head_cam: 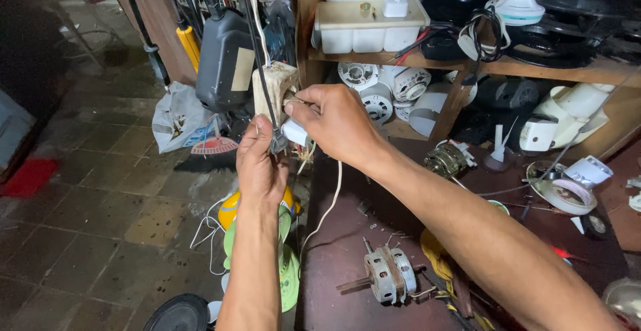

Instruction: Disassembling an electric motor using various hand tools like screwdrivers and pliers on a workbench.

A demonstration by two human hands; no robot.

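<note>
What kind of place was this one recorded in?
Probably a small fan or appliance repair workshop: a bare motor on the workbench, white fan parts on wooden shelves, loose cables.

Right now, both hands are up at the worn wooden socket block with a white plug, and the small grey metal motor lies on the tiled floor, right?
Not quite. The small grey metal motor lies on the dark red-brown table, not the tiled floor; the head view shows it. The rest holds: both hands, left and right, are at the worn wooden socket block with the white plug.
</note>
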